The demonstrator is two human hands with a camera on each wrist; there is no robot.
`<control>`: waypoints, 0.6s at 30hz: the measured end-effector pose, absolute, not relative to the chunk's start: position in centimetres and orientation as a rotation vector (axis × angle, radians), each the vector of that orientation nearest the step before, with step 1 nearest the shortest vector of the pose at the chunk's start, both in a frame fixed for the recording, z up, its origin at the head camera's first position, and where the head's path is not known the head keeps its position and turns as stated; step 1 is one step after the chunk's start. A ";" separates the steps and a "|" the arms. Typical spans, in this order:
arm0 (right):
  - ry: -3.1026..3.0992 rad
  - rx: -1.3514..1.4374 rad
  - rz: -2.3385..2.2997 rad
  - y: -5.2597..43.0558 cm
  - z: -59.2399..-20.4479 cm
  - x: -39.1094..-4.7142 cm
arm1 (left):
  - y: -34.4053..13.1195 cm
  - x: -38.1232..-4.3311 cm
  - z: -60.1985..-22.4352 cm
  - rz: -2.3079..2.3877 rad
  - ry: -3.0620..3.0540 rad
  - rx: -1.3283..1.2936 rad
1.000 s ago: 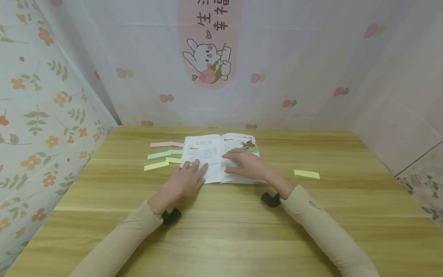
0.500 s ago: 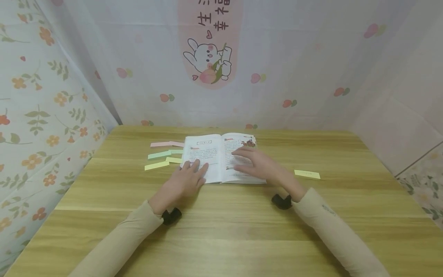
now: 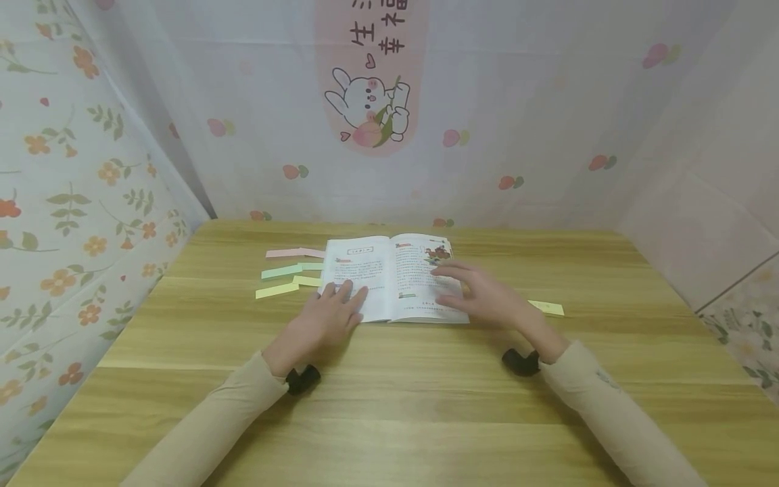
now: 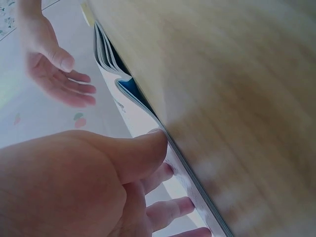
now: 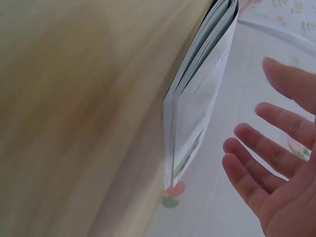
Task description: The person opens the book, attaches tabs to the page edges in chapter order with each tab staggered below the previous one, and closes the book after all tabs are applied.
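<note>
An open book [image 3: 362,260] with printed text lies flat on the wooden table, a coloured picture at the top of its right page. My left hand [image 3: 328,318] rests on the lower left page with its fingers spread, and in the left wrist view its fingertips [image 4: 185,205] touch the paper. Above the right page hovers my right hand [image 3: 487,294], its fingers loosely extended and holding nothing. The right wrist view shows that hand [image 5: 276,163] apart from the book [image 5: 197,98].
Pink [image 3: 284,253], green [image 3: 282,271] and yellow [image 3: 277,291] paper strips stick out left of the book. A separate yellow strip [image 3: 550,309] lies on the table [image 3: 389,392] to the right, partly behind the right hand. A patterned curtain [image 3: 517,101] hangs behind the table.
My right hand has moved rightward across the right page, uncovering more of its text and picture, and now partly covers the separate yellow strip. The left hand has stayed in place.
</note>
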State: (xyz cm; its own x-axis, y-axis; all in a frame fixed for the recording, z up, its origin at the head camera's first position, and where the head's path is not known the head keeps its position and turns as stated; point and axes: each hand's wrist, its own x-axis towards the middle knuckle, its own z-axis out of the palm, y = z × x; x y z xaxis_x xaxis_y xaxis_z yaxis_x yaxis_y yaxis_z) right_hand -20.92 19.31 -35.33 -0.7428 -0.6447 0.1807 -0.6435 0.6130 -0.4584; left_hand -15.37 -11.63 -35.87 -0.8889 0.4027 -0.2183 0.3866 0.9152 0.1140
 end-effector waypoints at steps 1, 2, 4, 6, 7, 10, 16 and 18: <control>2.821 -1.125 -0.804 19.6 -35.4 -20.9 | -11.6 -15.4 -35.9 0.098 2.840 0.594; 2.823 -1.129 -0.806 19.9 -35.4 -20.9 | -11.6 -15.4 -35.9 0.098 2.839 0.592; 2.834 -1.123 -0.799 20.6 -35.5 -20.8 | -11.6 -15.4 -35.9 0.098 2.838 0.588; 2.842 -1.112 -0.791 21.2 -35.6 -20.8 | -11.5 -15.4 -35.9 0.105 2.837 0.585; 2.846 -1.107 -0.784 21.5 -35.6 -20.7 | -11.6 -15.4 -35.9 0.109 2.838 0.584; 2.851 -1.093 -0.779 22.4 -35.8 -20.6 | -11.6 -15.3 -36.0 0.117 2.834 0.572; 2.849 -1.061 -0.785 24.2 -35.9 -20.5 | -11.6 -15.3 -36.0 0.118 2.830 0.558; 2.863 -1.061 -0.778 24.9 -36.0 -20.6 | -11.5 -15.3 -36.0 0.113 2.830 0.570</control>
State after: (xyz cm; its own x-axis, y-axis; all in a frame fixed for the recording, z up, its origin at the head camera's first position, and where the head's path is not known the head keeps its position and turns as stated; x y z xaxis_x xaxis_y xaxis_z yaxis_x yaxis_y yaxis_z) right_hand -20.57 24.91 -36.00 -0.7733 -0.6095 0.1747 -0.6142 0.6515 -0.4453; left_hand -15.29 -11.54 -35.95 -0.8917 0.3899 -0.2297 0.3705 0.9205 0.1244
